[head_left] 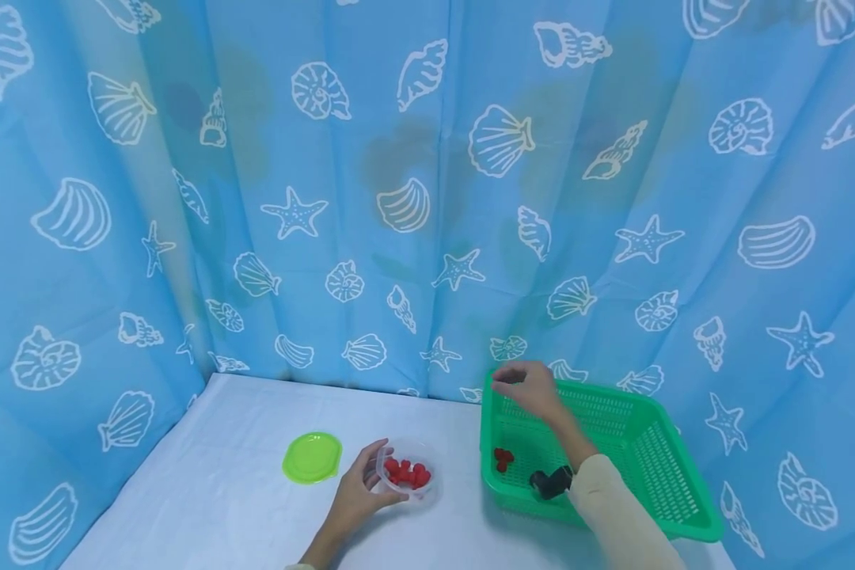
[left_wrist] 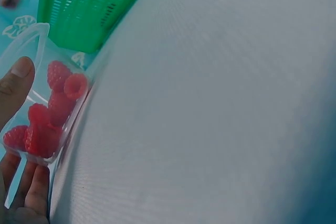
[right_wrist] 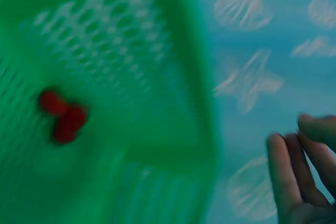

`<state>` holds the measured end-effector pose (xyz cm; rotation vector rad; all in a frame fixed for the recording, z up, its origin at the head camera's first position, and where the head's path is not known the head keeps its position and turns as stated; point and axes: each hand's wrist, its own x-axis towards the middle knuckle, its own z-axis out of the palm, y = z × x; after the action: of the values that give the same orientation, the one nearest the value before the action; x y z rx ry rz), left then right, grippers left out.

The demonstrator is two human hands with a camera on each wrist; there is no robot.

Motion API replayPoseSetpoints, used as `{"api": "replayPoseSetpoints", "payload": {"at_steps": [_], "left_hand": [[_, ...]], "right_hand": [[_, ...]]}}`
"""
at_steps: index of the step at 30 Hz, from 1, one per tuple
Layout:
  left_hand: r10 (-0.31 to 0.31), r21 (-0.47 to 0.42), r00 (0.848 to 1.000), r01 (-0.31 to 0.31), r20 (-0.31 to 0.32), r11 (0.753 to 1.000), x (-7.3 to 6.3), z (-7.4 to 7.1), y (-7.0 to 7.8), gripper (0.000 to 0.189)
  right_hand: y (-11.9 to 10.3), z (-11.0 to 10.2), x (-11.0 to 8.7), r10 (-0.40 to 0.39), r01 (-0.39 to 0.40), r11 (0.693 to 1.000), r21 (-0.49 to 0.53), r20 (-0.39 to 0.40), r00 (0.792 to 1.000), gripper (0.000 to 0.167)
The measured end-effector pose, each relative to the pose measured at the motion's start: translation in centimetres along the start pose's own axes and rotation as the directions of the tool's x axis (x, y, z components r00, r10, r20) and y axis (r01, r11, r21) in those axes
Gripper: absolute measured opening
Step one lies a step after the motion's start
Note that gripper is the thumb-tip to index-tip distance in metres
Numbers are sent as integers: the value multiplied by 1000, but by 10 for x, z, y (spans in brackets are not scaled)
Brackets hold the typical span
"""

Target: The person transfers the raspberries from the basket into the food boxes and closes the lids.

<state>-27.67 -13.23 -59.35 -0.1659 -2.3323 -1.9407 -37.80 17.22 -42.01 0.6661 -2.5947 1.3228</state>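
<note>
My left hand [head_left: 358, 492] grips a small clear plastic container [head_left: 433, 463] from its left side, thumb on one side and fingers on the other. Red raspberries [left_wrist: 59, 108] lie heaped in its bottom. Over the left rim of a green basket [head_left: 691, 514] hovers my right hand [head_left: 530, 388], its fingers slightly bent. The right wrist view shows its fingertips [right_wrist: 276, 141] beside the basket, with nothing visible between them. A few more raspberries [right_wrist: 64, 116] sit on the basket floor, blurred in that view.
A bright green lid [head_left: 313, 457] lies flat on the white table [head_left: 214, 475], left of the container. Inside the basket is a dark object [head_left: 550, 482], partly covered by the right forearm. Behind the table hangs a blue shell-patterned curtain [head_left: 356, 158].
</note>
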Motion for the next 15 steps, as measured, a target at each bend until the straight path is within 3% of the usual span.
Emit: {"api": "replayPoseSetpoints", "payload": {"at_steps": [3, 7, 10, 15], "left_hand": [[1, 21, 1000, -1, -6, 1000, 1, -2, 0, 97], [2, 19, 1000, -2, -9, 1000, 2, -2, -1, 97], [-4, 10, 1000, 4, -5, 1000, 2, -1, -2, 97], [-17, 21, 1000, 17, 0, 1000, 2, -1, -1, 96]], "right_hand": [[33, -6, 3, 106, -100, 994, -50, 127, 986, 18], [57, -7, -4, 271, -253, 962, -98, 288, 918, 24], [68, -6, -12, 355, -335, 935, -119, 333, 874, 23], [80, -1, -20, 384, -383, 920, -84, 391, 836, 20]]}}
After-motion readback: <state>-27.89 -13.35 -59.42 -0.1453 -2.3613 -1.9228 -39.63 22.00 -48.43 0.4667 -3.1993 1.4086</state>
